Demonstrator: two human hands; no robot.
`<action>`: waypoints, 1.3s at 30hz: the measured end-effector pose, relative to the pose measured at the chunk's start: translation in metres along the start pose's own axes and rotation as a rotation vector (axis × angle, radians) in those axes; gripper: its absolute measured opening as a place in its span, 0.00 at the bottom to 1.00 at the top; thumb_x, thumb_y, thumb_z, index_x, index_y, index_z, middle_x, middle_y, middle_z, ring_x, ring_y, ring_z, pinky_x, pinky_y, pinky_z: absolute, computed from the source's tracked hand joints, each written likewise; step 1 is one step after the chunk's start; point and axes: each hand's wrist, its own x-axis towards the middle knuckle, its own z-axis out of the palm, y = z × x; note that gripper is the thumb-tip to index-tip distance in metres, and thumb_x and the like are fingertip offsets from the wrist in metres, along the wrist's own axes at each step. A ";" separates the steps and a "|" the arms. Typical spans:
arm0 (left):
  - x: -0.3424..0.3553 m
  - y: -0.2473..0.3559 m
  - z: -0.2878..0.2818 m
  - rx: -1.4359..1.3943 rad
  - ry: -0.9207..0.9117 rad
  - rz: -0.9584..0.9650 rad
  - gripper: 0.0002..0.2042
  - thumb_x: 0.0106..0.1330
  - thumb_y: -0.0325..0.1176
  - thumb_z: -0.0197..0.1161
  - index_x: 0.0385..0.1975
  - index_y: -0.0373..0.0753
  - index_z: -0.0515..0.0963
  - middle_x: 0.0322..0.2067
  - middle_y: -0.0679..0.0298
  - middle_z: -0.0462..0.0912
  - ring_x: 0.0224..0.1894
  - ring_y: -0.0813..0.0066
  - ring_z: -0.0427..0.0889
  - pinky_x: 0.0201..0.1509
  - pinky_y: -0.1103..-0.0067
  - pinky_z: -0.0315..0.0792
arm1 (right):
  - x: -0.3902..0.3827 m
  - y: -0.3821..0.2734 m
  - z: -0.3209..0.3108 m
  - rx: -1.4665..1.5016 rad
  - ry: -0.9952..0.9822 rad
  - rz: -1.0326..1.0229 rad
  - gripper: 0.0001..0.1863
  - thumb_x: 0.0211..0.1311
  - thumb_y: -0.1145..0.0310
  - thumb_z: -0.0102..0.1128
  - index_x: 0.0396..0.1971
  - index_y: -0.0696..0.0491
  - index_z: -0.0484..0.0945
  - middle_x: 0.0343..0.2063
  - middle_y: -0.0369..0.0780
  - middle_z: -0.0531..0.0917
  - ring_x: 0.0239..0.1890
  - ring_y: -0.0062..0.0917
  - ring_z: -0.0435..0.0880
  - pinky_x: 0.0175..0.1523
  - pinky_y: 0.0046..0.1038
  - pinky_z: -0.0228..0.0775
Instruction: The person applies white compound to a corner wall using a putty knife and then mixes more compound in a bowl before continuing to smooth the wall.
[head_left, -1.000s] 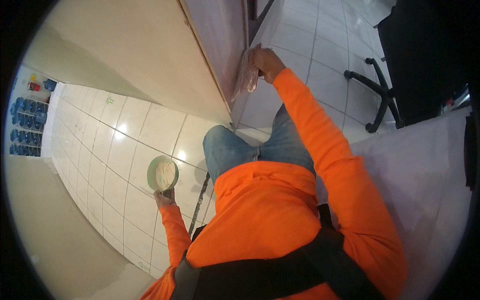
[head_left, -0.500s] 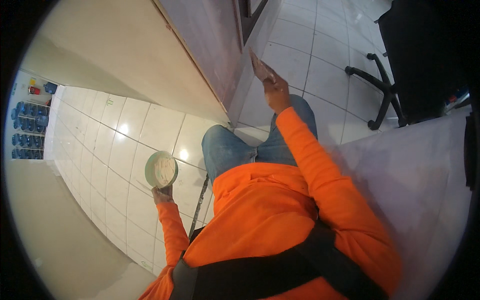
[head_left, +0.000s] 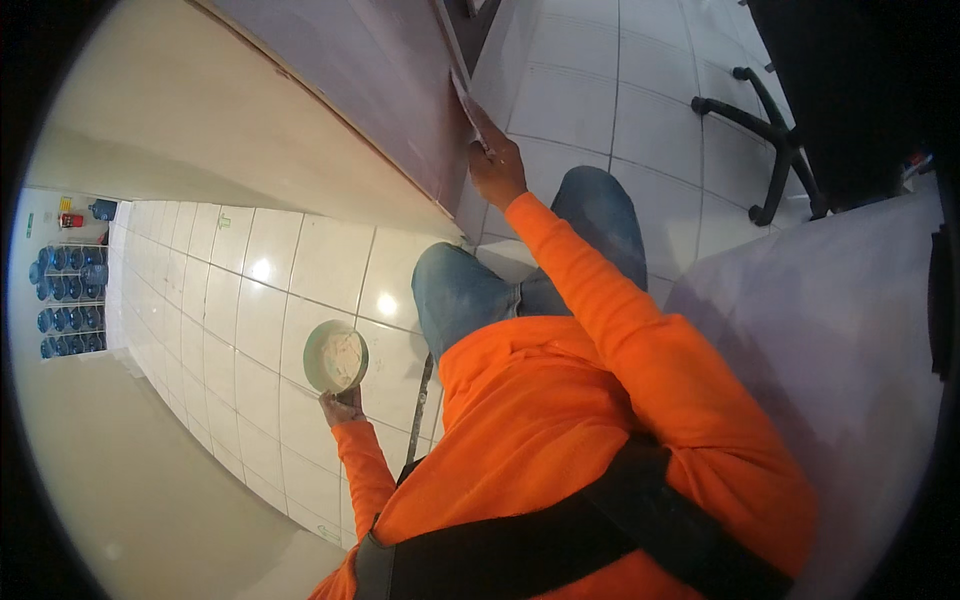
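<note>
Right hand (head_left: 498, 172): pinching flat, pale-smeared blade (head_left: 468, 108), 12 o'clock.
Left hand (head_left: 343, 405): gripping round, pale-green bowl (head_left: 314, 360) of whitish paste (head_left: 342, 358), 8 o'clock.
Wall contact: blade, clear 0.5 s ago, now seems against smooth lilac-grey wall (head_left: 370, 80), 11 o'clock; apparently working that surface.

Floor tiles (head_left: 320, 258) at left bright, 2 glare spots | right dimmer | fisheye-bent edges, black corners

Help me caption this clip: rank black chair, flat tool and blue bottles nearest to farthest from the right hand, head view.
1. Flat tool, in the right hand.
2. Black chair, on the view's right.
3. Blue bottles, far left.
</note>
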 end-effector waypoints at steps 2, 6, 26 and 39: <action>0.001 -0.001 -0.004 0.024 -0.047 -0.011 0.24 0.62 0.42 0.56 0.54 0.35 0.65 0.51 0.53 0.76 0.52 0.63 0.79 0.54 0.65 0.78 | -0.029 -0.003 -0.001 -0.118 -0.102 0.106 0.30 0.57 0.80 0.42 0.62 0.52 0.67 0.61 0.50 0.69 0.63 0.40 0.69 0.67 0.31 0.58; -0.002 0.001 0.004 0.035 -0.035 -0.009 0.22 0.62 0.41 0.56 0.53 0.36 0.66 0.52 0.53 0.76 0.52 0.62 0.79 0.55 0.66 0.78 | -0.123 -0.025 -0.008 -0.007 -0.296 0.046 0.27 0.58 0.80 0.43 0.60 0.53 0.69 0.59 0.47 0.73 0.64 0.35 0.69 0.68 0.30 0.57; -0.012 0.011 -0.014 0.110 -0.033 0.003 0.25 0.61 0.42 0.55 0.55 0.36 0.64 0.54 0.55 0.73 0.52 0.62 0.78 0.55 0.66 0.78 | 0.004 0.018 -0.021 -0.372 -0.399 -0.718 0.36 0.54 0.72 0.60 0.65 0.34 0.63 0.69 0.39 0.58 0.71 0.41 0.52 0.73 0.49 0.43; 0.000 -0.019 -0.004 0.216 -0.139 -0.005 0.24 0.60 0.40 0.57 0.54 0.35 0.67 0.52 0.53 0.75 0.53 0.59 0.78 0.56 0.63 0.78 | -0.024 0.024 -0.092 -0.428 -0.513 -0.403 0.32 0.60 0.81 0.48 0.65 0.43 0.63 0.66 0.43 0.62 0.68 0.41 0.61 0.72 0.39 0.50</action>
